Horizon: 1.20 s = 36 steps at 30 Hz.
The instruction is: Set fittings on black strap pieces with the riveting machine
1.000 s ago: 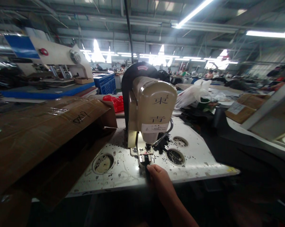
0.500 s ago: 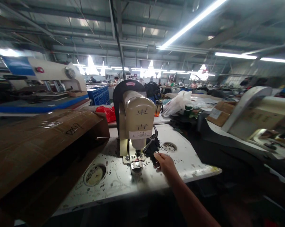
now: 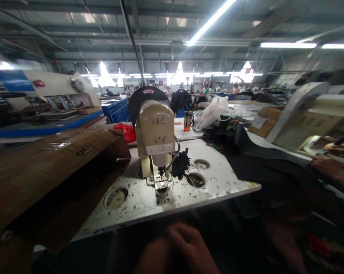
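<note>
Below the front edge of the machine table, my right hand (image 3: 190,243) is closed with its fingers curled in; anything inside them is lost against the dark. Close beside it, my left hand (image 3: 156,255) is a dim blur, its fingers hidden. Above both hands stands a cream sewing machine (image 3: 157,127), its needle end over a small lit metal plate (image 3: 162,185). A pile of small black fabric pieces (image 3: 181,163) lies right of the machine head. Dark scraps dot the white tabletop (image 3: 217,179).
A large open cardboard box (image 3: 54,152) borders the table's left side. Round wells (image 3: 116,198) are sunk into the tabletop. Behind sit a bottle of orange drink (image 3: 188,121) and a white plastic bag (image 3: 212,114). At far right another person's hands (image 3: 328,165) work at a machine.
My right hand has left the black pieces and drawn back below the table edge, where my left hand now shows too. The view has shifted slightly. Another person's hands show more at right.
</note>
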{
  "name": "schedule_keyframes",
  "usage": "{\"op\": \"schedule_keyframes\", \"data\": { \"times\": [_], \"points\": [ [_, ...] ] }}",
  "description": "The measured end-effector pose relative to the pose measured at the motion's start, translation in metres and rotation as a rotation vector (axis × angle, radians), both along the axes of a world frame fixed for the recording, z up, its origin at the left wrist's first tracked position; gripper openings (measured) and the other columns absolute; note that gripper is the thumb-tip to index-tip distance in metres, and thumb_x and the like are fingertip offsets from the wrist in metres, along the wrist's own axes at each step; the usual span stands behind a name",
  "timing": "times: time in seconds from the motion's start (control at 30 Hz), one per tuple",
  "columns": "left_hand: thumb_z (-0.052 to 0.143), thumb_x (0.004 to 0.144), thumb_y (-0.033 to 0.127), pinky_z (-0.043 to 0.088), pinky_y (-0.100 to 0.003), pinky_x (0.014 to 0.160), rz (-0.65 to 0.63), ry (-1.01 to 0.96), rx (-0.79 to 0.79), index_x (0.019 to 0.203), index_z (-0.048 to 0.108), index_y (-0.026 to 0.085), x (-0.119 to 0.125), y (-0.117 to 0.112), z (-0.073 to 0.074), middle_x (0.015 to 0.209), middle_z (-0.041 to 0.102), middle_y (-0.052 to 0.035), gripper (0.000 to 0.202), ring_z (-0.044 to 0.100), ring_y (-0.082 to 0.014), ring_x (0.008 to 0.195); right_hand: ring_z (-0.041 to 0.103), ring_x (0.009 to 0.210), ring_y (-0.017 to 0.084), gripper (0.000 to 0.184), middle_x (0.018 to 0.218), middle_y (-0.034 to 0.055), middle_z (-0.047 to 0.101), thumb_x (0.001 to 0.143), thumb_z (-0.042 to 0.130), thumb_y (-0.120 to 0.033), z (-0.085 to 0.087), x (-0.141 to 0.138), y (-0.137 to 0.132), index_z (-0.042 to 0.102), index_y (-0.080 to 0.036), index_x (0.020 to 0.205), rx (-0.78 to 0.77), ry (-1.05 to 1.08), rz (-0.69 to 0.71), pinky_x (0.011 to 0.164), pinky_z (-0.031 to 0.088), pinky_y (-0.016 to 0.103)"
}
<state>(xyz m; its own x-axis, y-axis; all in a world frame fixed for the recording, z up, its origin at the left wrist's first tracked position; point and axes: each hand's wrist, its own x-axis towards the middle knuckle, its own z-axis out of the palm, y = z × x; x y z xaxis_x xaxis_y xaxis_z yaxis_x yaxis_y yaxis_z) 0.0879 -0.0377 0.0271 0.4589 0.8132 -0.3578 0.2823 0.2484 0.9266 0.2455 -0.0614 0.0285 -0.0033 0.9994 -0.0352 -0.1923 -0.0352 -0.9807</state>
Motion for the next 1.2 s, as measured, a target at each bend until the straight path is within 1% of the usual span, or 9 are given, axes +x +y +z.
{"op": "schedule_keyframes", "data": {
  "times": [0.13,0.23,0.37,0.5,0.7,0.8,0.9,1.03,1.2],
  "points": [
    [0.070,0.072,0.081,0.029,-0.025,0.056,0.056,-0.158,-0.105,0.098,0.074,0.013,0.019,-0.009,0.027,0.063,0.045,0.0021,0.073,0.030,-0.0095,0.057,0.060,0.080,0.019,0.040,0.080,0.0040,0.069,0.089,0.068,-0.053,0.008,0.002,-0.005,0.075,-0.015,0.081,0.001,-0.028,-0.074,0.073,0.045,0.028],
    [0.072,0.074,0.078,0.031,-0.022,0.057,0.076,-0.314,-0.211,0.096,0.070,0.013,0.025,-0.013,0.036,0.062,0.039,0.0054,0.069,0.025,-0.0068,0.055,0.065,0.084,0.022,0.039,0.085,0.0065,0.074,0.089,0.067,-0.053,0.012,0.006,-0.002,0.078,-0.015,0.088,0.008,-0.046,-0.074,0.075,0.048,0.029],
    [0.077,0.075,0.068,0.025,-0.020,0.051,0.190,-0.343,-0.260,0.089,0.063,0.015,0.018,-0.009,0.023,0.066,0.044,0.0041,0.057,0.033,-0.0061,0.055,0.070,0.094,0.026,0.038,0.095,0.0087,0.077,0.087,0.069,-0.051,0.010,0.004,0.006,0.079,-0.015,0.097,-0.006,-0.043,-0.035,0.082,0.051,0.031],
    [0.059,0.082,0.076,0.023,-0.020,0.047,0.253,-0.245,-0.299,0.073,0.056,0.014,0.010,-0.002,0.009,0.062,0.046,0.0008,0.062,0.037,-0.0073,0.051,0.068,0.083,0.022,0.038,0.089,0.0067,0.075,0.090,0.066,-0.052,0.002,-0.002,0.016,0.078,-0.017,0.094,0.000,-0.125,-0.090,0.074,0.050,0.029],
    [0.073,0.074,0.070,0.021,-0.019,0.044,0.402,-0.356,-0.343,0.076,0.053,0.016,0.011,0.006,0.009,0.066,0.052,0.0011,0.058,0.039,-0.0067,0.051,0.068,0.085,0.021,0.032,0.090,0.0048,0.073,0.092,0.065,-0.049,0.003,-0.005,0.027,0.074,-0.019,0.095,0.007,-0.205,-0.107,0.077,0.051,0.028],
    [0.072,0.075,0.073,0.022,-0.021,0.043,0.369,-0.343,-0.270,0.079,0.054,0.017,0.011,0.011,0.007,0.057,0.046,0.0051,0.059,0.033,-0.0067,0.046,0.070,0.085,0.022,0.032,0.090,0.0050,0.075,0.089,0.070,-0.047,0.003,-0.006,0.027,0.074,-0.019,0.102,-0.053,-0.118,-0.067,0.076,0.054,0.029],
    [0.067,0.079,0.076,0.033,-0.022,0.050,0.280,-0.330,-0.203,0.085,0.061,0.014,0.010,0.016,0.004,0.061,0.051,0.0032,0.063,0.042,-0.0090,0.053,0.068,0.075,0.021,0.035,0.084,0.0059,0.074,0.087,0.072,-0.051,0.000,-0.007,0.026,0.075,-0.017,0.097,-0.100,-0.065,-0.101,0.067,0.053,0.028],
    [0.067,0.082,0.074,0.046,-0.027,0.073,0.254,-0.360,-0.155,0.090,0.067,0.013,0.011,0.021,-0.002,0.079,0.062,-0.0022,0.062,0.054,-0.0140,0.074,0.067,0.080,0.023,0.033,0.089,0.0080,0.075,0.085,0.076,-0.050,-0.002,-0.008,0.026,0.078,-0.018,0.092,-0.043,-0.084,-0.174,0.068,0.053,0.028],
    [0.071,0.083,0.067,0.047,-0.029,0.078,0.422,-0.409,-0.160,0.101,0.068,0.014,0.004,0.025,-0.017,0.088,0.065,-0.0038,0.056,0.057,-0.0171,0.083,0.067,0.078,0.024,0.038,0.082,0.0071,0.074,0.083,0.076,-0.056,0.009,0.000,0.029,0.076,-0.018,0.087,-0.070,-0.027,-0.262,0.068,0.053,0.029]
  ]
}}
